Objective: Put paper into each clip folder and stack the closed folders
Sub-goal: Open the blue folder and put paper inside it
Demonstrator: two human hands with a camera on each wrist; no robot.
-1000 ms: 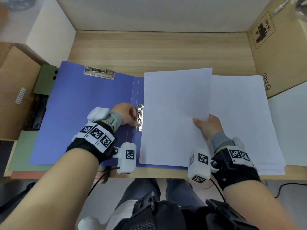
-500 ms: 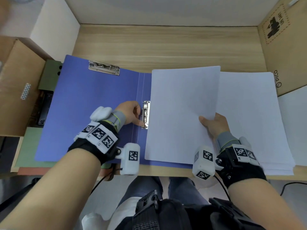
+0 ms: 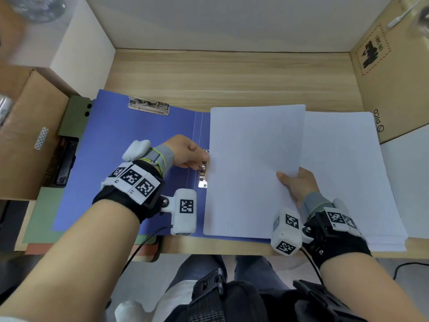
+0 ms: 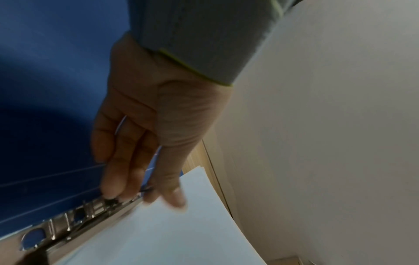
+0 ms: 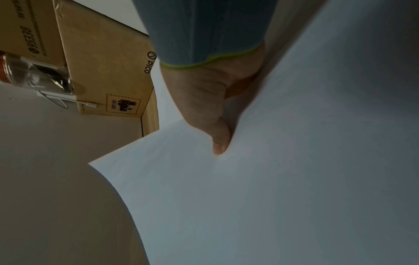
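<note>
Sheet (image 3: pixel 253 168) slid left, edge now over spine clip (image 3: pixel 203 173); left hand (image 3: pixel 188 154) raised clip's lever.

Place: an office-style desk nook.
Evidence: wooden desk (image 3: pixel 232 75) between white walls, blue clip folder (image 3: pixel 111 145), stacked white paper (image 3: pixel 348 159), cardboard shipping boxes (image 3: pixel 394 77) at both sides.

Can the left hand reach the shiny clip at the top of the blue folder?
Probably yes. The left hand is on the spine clip, and only bare blue folder cover lies between it and the top clip. It would have to let go first.
</note>
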